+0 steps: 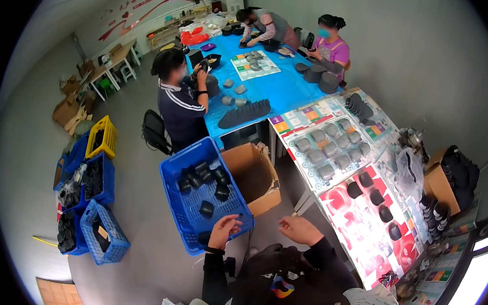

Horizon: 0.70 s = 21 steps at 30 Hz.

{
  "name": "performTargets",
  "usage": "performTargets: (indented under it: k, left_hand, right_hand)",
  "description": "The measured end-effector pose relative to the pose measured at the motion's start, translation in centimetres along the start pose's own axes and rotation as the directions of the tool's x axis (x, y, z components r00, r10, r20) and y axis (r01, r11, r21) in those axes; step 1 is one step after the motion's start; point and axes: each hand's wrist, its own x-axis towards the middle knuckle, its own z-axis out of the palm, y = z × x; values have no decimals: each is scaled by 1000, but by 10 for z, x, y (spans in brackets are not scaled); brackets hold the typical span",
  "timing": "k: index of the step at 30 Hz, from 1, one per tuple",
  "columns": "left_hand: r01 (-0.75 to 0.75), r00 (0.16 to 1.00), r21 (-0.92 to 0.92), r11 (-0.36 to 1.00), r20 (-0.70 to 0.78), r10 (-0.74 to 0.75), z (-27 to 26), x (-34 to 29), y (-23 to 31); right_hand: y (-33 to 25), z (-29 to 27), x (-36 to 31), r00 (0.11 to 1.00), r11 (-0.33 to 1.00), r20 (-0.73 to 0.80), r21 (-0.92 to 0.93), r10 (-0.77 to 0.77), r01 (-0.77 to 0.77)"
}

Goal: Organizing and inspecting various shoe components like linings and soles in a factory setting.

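L hand [225, 229] hovering over blue crate [195, 198], fingers loosely spread; R hand [299, 230] hanging nr red/wht sheet [344, 228], can't tell grip; co-wkrs [181, 108] working round blue-topped tbl [287, 79], other crates [110, 139] lining grey flr [146, 219].

**Random background stuff**

Got a yellow slatted plastic crate [111, 136] chilling at 9 o'clock, a pale-topped rectangular white-legged table [118, 54] at 10, crumpled bright-red plastic [195, 36] around 11, a tall white boxy appliance [234, 0] near 12, plus a see-through plastic bag [408, 172] at 3.
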Motion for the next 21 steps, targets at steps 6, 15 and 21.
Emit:
performTargets:
  k: [6,15,21]
  left_hand:
    - [14,1000,-34,999,-8,-14,-1,-3,-4]
    - [28,1000,-53,998,-13,-28,0,-1,-3]
    - [45,999,-52,998,3,-44,-1,0,-4]
  right_hand:
    - [-1,5,0,1000,1000,14,-24,12,-12]
    - [-3,7,1,1000,999,9,-43,18,-18]
    - [-3,7,0,998,997,20,-40,63,-62]
